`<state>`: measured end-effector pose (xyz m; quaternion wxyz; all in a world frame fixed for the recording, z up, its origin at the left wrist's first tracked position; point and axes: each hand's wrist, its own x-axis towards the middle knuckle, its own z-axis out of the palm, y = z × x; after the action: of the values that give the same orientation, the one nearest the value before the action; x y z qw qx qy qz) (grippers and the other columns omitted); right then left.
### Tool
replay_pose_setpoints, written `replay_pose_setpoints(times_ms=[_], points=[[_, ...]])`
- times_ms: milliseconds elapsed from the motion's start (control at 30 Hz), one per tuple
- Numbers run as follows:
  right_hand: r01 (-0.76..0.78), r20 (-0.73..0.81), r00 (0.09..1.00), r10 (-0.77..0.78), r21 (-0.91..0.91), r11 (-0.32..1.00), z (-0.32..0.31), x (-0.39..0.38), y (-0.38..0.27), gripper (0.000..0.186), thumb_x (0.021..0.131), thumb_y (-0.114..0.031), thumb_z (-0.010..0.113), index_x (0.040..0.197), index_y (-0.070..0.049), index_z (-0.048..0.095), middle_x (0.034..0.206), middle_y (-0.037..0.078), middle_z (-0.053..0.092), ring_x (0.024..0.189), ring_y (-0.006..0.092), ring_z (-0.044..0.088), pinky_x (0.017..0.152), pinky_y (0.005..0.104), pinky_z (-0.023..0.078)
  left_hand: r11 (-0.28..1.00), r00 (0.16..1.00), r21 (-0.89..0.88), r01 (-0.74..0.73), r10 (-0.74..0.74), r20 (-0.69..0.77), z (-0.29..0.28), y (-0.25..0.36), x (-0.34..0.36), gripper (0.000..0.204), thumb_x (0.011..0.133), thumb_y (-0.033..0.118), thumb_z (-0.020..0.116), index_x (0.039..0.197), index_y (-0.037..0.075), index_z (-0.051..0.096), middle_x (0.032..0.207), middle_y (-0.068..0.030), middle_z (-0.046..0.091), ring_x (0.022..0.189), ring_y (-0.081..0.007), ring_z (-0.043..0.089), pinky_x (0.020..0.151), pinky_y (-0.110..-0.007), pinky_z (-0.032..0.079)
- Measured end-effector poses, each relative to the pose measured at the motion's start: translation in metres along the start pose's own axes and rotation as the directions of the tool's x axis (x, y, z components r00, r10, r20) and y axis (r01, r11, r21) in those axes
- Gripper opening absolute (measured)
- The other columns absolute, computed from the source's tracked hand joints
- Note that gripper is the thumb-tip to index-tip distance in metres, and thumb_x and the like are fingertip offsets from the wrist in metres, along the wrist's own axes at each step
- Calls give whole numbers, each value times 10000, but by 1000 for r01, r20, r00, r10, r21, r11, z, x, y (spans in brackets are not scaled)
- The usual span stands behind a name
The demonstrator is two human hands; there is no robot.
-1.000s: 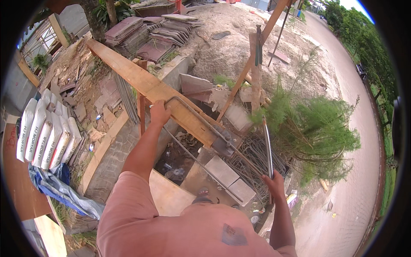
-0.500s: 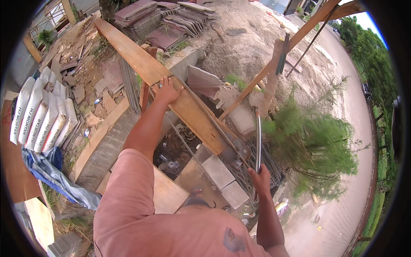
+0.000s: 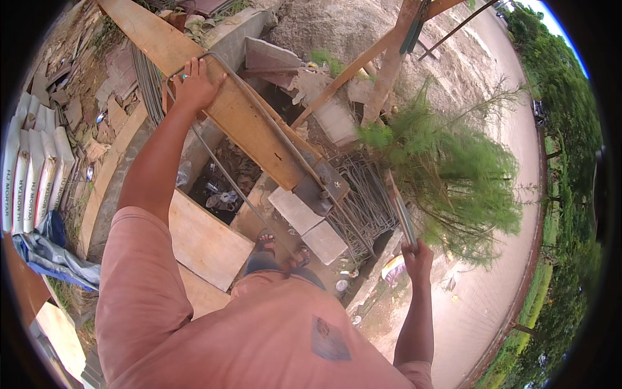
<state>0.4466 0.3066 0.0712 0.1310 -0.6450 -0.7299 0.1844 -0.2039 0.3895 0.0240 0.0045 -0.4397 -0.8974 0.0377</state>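
Note:
My left hand (image 3: 194, 83) reaches forward and grips a thin bent steel rod (image 3: 272, 123) lying along a long wooden plank (image 3: 253, 126). The plank runs diagonally from the upper left to a metal plate (image 3: 322, 186) at its near end. My right hand (image 3: 418, 259) is closed around the lower end of a grey metal pipe (image 3: 400, 211) that points up toward the plate. Below me I see my pink shirt and my sandalled feet (image 3: 280, 249).
White cement bags (image 3: 32, 172) and a blue tarp (image 3: 55, 256) lie at the left. A pile of bent steel stirrups (image 3: 364, 204) and concrete blocks (image 3: 311, 227) sit below the plank. A green shrub (image 3: 450, 172), sand heap (image 3: 337, 29), leaning timber posts (image 3: 389, 65) and road (image 3: 499, 272) lie right.
The view has swung down and closer to the plank. Both hands keep their holds; the right hand with the pipe has shifted only slightly.

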Motion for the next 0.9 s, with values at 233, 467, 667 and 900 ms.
replay_pose_setpoints(times_ms=[233,467,667,900], points=[[288,216,950,-225,-328,900,-11,63,19,262,718,-240,744,687,-78,540,612,143,582,580,365,586,530,448,445,999,999,39,-3,5,-45,-1,5,-3,846,937,663,294,1523,67,165,1598,-118,131,1476,-265,121,1156,-561,134],[629,212,776,-594,-332,703,-5,128,11,119,691,-38,609,758,-58,513,727,121,537,733,342,563,643,451,448,1000,997,20,4,-2,-77,7,-2,0,828,941,658,274,1524,78,176,1600,-103,128,1480,-237,106,1167,-528,130],[664,181,734,-655,-396,634,2,169,5,103,683,-29,594,744,-61,517,707,127,544,704,347,557,640,461,444,995,994,101,25,-14,-104,6,-1,-3,790,956,629,273,1527,92,169,1598,-92,147,1474,-224,140,1169,-502,156],[702,335,712,-617,-351,620,-8,191,12,103,669,-25,586,727,-63,509,694,126,542,713,347,568,637,465,442,991,997,130,37,-27,-78,6,-2,-1,784,950,631,282,1527,111,176,1595,-84,161,1470,-228,154,1169,-505,171]])
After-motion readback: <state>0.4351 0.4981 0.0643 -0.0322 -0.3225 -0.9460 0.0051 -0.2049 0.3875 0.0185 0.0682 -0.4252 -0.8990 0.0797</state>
